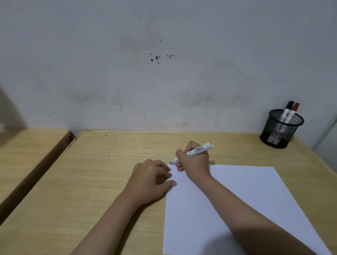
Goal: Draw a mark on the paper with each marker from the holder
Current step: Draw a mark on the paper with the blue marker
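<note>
A white sheet of paper lies on the wooden desk, with no mark visible on it. My right hand grips a white marker with its black tip uncapped, pointing down-left at the paper's far left corner. My left hand rests beside that corner, its fingertips touching the paper's left edge; whether it holds the cap is hidden. At the desk's far right corner stands a black mesh holder containing two capped markers, one dark-capped and one red-capped.
A stained grey wall runs right behind the desk. A second wooden desk stands to the left, separated by a narrow gap. A white object sits just beyond the desk's right edge.
</note>
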